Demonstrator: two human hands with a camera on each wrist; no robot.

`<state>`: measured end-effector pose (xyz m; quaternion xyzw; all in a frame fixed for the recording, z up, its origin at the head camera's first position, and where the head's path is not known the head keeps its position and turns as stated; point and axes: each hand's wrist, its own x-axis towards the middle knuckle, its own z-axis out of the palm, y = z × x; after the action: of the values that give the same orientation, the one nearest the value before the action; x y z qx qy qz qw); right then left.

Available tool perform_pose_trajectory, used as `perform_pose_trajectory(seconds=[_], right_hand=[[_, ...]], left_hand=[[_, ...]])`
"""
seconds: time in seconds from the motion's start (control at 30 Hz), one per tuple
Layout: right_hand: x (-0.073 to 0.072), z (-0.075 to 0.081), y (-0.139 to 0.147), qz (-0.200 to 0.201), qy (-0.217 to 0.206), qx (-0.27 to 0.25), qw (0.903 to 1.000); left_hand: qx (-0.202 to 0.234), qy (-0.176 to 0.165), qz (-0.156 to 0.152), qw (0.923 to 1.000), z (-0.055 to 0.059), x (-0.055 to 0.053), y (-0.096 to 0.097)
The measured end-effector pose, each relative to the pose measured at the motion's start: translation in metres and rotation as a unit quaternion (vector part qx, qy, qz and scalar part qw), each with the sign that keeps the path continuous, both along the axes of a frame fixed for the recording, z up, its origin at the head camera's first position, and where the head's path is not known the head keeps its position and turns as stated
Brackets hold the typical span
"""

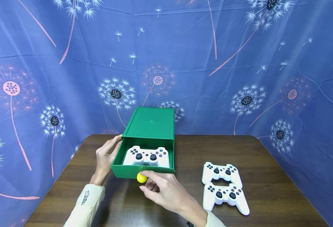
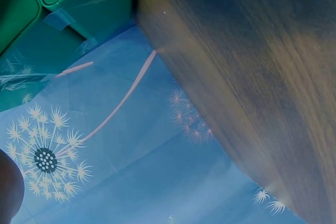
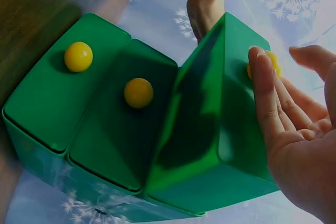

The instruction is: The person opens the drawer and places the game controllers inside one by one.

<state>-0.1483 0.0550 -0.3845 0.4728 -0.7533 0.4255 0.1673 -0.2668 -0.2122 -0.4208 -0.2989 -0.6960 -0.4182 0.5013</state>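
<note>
A green drawer cabinet (image 1: 152, 123) stands on the table with its top drawer (image 1: 126, 172) pulled out. Inside that drawer lies a white game controller (image 1: 146, 156), sticks up. My right hand (image 1: 166, 190) is at the drawer's front, its index finger touching the round yellow knob (image 1: 141, 178). In the right wrist view the thumb (image 3: 315, 59) stands apart from the knob, and the finger partly covers it. My left hand (image 1: 106, 156) rests against the cabinet's left side with fingers extended. Beyond a dark shape at the edge, the left wrist view shows little of it.
Two more white controllers, a farther one (image 1: 221, 172) and a nearer one (image 1: 226, 196), lie on the wooden table (image 1: 271, 189) to the right. Two other drawers, with yellow knobs (image 3: 138, 93), are pushed in. A blue dandelion-print cloth (image 1: 200, 104) hangs behind the table.
</note>
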Motion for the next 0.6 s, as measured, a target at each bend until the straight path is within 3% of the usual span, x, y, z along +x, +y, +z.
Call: perform_pose_trajectory(seconds=[0.2,0.6], right_hand=[[0.0007,-0.0034,-0.0034,-0.019,-0.032,0.000,0.9993],[-0.0005,-0.0093,-0.0089,-0.041,-0.024,-0.020,0.9987]], left_hand=[[-0.004,0.000,0.008,1.0000,-0.0002,-0.0014,-0.0011],[0.000,0.007,0.003,1.0000,0.0015,-0.0004,0.0008]])
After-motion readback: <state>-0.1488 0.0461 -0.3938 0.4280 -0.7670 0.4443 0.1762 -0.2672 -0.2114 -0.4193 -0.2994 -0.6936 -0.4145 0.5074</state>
